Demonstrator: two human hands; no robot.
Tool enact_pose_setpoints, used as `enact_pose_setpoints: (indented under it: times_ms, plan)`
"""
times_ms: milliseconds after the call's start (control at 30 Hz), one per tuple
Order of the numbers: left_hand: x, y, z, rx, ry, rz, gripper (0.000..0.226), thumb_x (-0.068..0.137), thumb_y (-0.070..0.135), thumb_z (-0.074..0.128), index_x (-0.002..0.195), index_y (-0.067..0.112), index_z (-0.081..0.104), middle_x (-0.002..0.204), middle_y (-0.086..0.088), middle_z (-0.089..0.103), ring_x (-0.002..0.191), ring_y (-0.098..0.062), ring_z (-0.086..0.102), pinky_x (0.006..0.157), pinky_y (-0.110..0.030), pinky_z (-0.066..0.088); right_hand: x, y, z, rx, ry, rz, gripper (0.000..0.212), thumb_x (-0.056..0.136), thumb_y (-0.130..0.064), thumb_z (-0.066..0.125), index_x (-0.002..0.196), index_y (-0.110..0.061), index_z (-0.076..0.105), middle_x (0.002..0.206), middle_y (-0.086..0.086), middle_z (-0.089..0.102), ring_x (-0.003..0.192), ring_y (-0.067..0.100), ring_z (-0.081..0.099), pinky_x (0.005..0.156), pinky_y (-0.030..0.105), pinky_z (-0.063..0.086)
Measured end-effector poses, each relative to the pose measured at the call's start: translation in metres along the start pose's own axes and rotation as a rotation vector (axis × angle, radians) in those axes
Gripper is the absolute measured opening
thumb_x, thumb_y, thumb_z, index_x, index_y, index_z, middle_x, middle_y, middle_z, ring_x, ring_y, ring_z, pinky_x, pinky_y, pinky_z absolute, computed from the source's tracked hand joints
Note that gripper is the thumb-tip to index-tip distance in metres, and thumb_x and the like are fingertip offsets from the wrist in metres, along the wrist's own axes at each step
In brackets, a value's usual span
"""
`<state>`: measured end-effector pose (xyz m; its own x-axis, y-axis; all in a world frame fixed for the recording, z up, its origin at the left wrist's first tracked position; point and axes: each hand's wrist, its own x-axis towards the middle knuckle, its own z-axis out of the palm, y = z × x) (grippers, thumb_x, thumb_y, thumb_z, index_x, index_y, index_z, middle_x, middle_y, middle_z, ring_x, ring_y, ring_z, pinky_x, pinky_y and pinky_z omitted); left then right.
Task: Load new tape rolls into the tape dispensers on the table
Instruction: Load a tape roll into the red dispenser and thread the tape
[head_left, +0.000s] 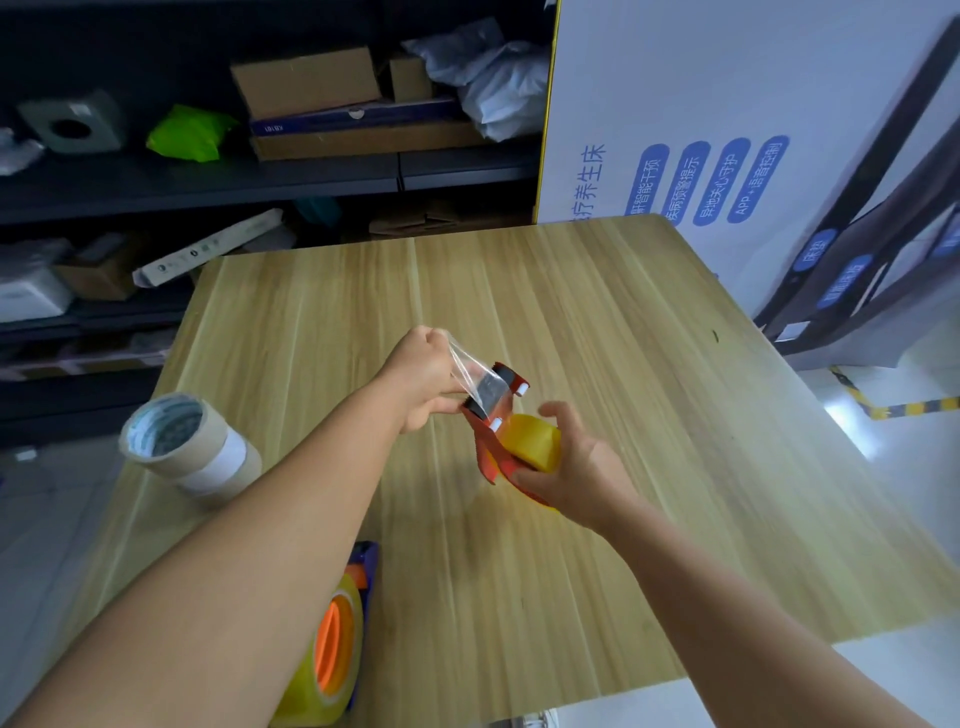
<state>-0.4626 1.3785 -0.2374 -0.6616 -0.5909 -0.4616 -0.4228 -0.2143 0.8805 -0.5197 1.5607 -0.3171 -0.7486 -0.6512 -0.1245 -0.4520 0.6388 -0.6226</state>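
Above the middle of the wooden table (597, 322) I hold a red tape dispenser (501, 405) loaded with a yellow tape roll (535, 441). My right hand (576, 467) grips the dispenser and roll from below. My left hand (423, 376) pinches the clear free end of the tape (470, 371), stretched over the dispenser's head. A second dispenser, blue with an orange hub and a yellow tape roll (332, 644), lies at the near edge, partly hidden under my left forearm.
A stack of brownish tape rolls (192, 449) lies on the table's left edge. Dark shelves with cardboard boxes (311, 83) stand behind the table. A large printed box (727, 156) leans at the far right corner.
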Motion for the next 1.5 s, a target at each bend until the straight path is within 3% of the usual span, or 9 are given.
enact_pose_setpoints:
  times_ms: [133,267,467,633,867,1000,1133,1300,1500]
  plan:
    - [-0.004,0.0,0.009,-0.042,0.001,-0.016,0.025,0.102,0.024,0.022,0.115,0.011,0.039,0.111,-0.022,0.066,0.098,-0.033,0.067,0.084,-0.05,0.053,0.001,-0.015,0.004,-0.092,0.08,0.03,0.111,0.061,-0.074,0.056,0.147,-0.03,0.0,0.068,-0.012,0.051,0.052,0.009,0.052,0.043,0.025,0.038]
    - [-0.01,-0.002,0.017,-0.052,-0.024,-0.034,0.027,0.102,0.024,0.022,0.119,0.011,0.039,0.11,-0.021,0.067,0.098,-0.032,0.067,0.088,-0.051,0.052,0.006,-0.025,0.006,-0.085,0.091,0.076,0.124,0.056,-0.075,0.064,0.142,-0.043,-0.019,0.118,-0.003,0.056,0.065,0.013,0.053,0.047,0.025,0.039]
    - [-0.015,-0.003,0.026,0.077,-0.033,0.088,0.027,0.101,0.028,0.028,0.116,0.014,0.046,0.099,-0.008,0.066,0.087,-0.022,0.067,0.069,-0.038,0.057,0.003,-0.026,0.006,-0.056,0.149,0.037,0.097,0.06,-0.069,0.065,0.137,-0.048,0.01,0.111,-0.006,0.056,0.062,0.013,0.057,0.044,0.022,0.04]
    - [-0.022,0.007,0.031,0.496,0.107,0.464,0.029,0.099,0.029,0.033,0.09,0.01,0.052,0.083,-0.009,0.064,0.067,-0.016,0.054,0.066,-0.034,0.047,0.002,-0.026,0.003,-0.008,0.148,0.042,0.084,0.061,-0.069,0.062,0.129,-0.05,0.018,0.102,-0.009,0.056,0.063,0.012,0.058,0.047,0.023,0.04]
    - [-0.031,0.063,0.029,0.467,0.202,0.711,0.029,0.1,0.026,0.036,0.092,0.006,0.054,0.07,-0.002,0.062,0.063,-0.01,0.058,0.061,-0.023,0.046,0.004,-0.018,-0.009,0.107,0.137,0.064,0.078,0.061,-0.069,0.064,0.125,-0.054,0.021,0.105,-0.01,0.058,0.073,0.014,0.06,0.048,0.023,0.04]
    - [-0.03,0.078,0.026,0.45,0.178,0.728,0.029,0.099,0.027,0.037,0.094,0.005,0.055,0.07,-0.003,0.063,0.061,-0.007,0.059,0.066,-0.029,0.049,0.008,-0.021,-0.018,0.146,0.139,0.041,0.077,0.06,-0.07,0.062,0.123,-0.057,0.02,0.102,-0.014,0.058,0.071,0.014,0.062,0.049,0.024,0.046]
    - [-0.026,0.081,0.026,0.44,0.224,0.781,0.029,0.099,0.027,0.038,0.093,0.005,0.055,0.072,-0.004,0.063,0.054,0.004,0.056,0.057,-0.014,0.045,0.014,-0.022,-0.028,0.125,0.136,0.048,0.078,0.062,-0.07,0.064,0.122,-0.058,0.017,0.092,-0.012,0.056,0.056,0.004,0.055,0.041,0.02,0.039]
    - [-0.022,0.088,0.027,0.388,0.306,0.786,0.026,0.099,0.025,0.038,0.091,0.007,0.055,0.068,-0.004,0.063,0.056,-0.002,0.054,0.057,-0.019,0.045,0.018,-0.021,-0.035,0.141,0.114,0.007,0.075,0.063,-0.067,0.067,0.122,-0.056,0.021,0.103,-0.014,0.056,0.061,0.011,0.061,0.05,0.026,0.049]
    - [-0.015,0.105,0.023,0.348,0.337,0.802,0.026,0.098,0.026,0.039,0.09,0.008,0.055,0.061,0.0,0.061,0.049,0.005,0.053,0.05,-0.008,0.041,0.017,-0.025,-0.037,0.216,0.14,-0.061,0.075,0.061,-0.068,0.068,0.119,-0.061,0.021,0.11,-0.029,0.046,0.063,0.004,0.06,0.048,0.023,0.048]
